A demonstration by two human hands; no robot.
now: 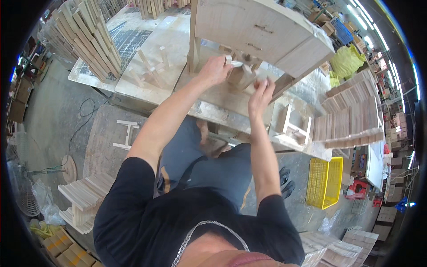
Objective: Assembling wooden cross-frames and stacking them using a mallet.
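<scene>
Both my hands work at the worktable, in front of a large upright wooden panel (249, 31). My left hand (214, 71) is closed on a pale wooden piece (228, 62), which sticks up past the fingertips. Between the hands lie more light wooden parts (243, 78), partly hidden under the panel's lower edge. My right hand (261, 97) is beside these parts, its fingers bunched together. The fingertips are blurred, and what they hold cannot be made out.
Left on the table stand a small wooden frame (153, 73) and tall bundled slats (89, 44). An H-shaped wooden frame (296, 127) and stacked wooden pieces (349, 122) are at right. A yellow crate (324, 182) and a stool-like wooden frame (126, 133) are lower down.
</scene>
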